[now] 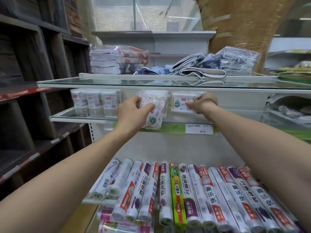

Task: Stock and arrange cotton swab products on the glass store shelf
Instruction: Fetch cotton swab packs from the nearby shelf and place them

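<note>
Both hands work cotton swab packs on the middle glass shelf (80,118).

The left hand (133,109) curls round a clear bag of swabs (155,113) at the shelf's front edge, tilted and hanging partly over it. The right hand (202,103) pinches the side of a flat swab box (180,102) standing upright just beside the bag. Round swab tubs (94,100) stand at the shelf's left.

- I count two hands: my left hand (133,110) and my right hand (202,103).
- Two cotton swab packs: a soft bag (155,113) and a flat box (180,102).
- Three cotton swab tubs (94,100) showing.
- Roughly seventeen plastic wrap rolls (185,194); blur hides some.
- Two glass shelves (80,117).
- One handwritten price tag (199,129).
</note>
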Tool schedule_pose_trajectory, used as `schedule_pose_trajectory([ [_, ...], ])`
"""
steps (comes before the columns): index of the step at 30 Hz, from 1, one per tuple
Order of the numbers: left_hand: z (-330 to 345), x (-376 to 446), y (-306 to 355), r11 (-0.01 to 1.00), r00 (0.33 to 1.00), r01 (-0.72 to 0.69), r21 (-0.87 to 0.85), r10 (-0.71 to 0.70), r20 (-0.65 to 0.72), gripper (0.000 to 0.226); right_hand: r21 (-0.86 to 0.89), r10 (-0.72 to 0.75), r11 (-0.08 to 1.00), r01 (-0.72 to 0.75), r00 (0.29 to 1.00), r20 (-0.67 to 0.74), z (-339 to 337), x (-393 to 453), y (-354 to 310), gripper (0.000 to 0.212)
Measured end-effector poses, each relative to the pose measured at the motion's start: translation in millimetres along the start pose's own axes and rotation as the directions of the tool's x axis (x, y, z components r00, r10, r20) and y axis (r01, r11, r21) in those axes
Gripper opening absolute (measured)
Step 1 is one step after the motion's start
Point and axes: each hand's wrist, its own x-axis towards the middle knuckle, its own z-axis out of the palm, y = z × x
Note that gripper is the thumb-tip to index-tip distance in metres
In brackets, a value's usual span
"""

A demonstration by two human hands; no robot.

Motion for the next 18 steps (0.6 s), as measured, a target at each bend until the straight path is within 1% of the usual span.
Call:
schedule_pose_trajectory([
  [4, 7.5, 2.8, -4.4, 0.998, 1.000, 0.001, -0.061, -0.001, -0.010, 0.037, -0.056, -0.055, 0.997, 0.054, 0.998, -0.020, 16.5, 19.1, -1.8, 0.044],
  [9, 15.0, 3.4, -3.8, 0.998, 1.000, -0.031, -0.054, 0.031, 0.000, 0.050, -0.148, -0.089, 0.985, 0.089, 0.996, 0.007, 27.8, 41.1, -6.3, 0.040],
  [12, 16.5, 9.9, -6.8, 0.996, 0.999, -0.016, -0.083, 0.019, 0.041, 0.047, -0.185, -0.082, 0.979, 0.083, 0.997, 0.018, 36.0, 58.1, -3.8, 0.042],
  [15, 15.7, 12.5, -8.2, 0.995, 0.998, 0.002, -0.102, 0.005, 0.061, 0.063, -0.216, -0.088, 0.972, 0.088, 0.996, 0.009, 41.2, 72.6, 0.5, 0.044],
  [18, 15.5, 14.2, -9.0, 0.994, 0.998, -0.007, -0.109, 0.013, 0.058, 0.069, -0.200, -0.085, 0.976, 0.085, 0.996, 0.006, 39.5, 73.0, -0.7, 0.040],
])
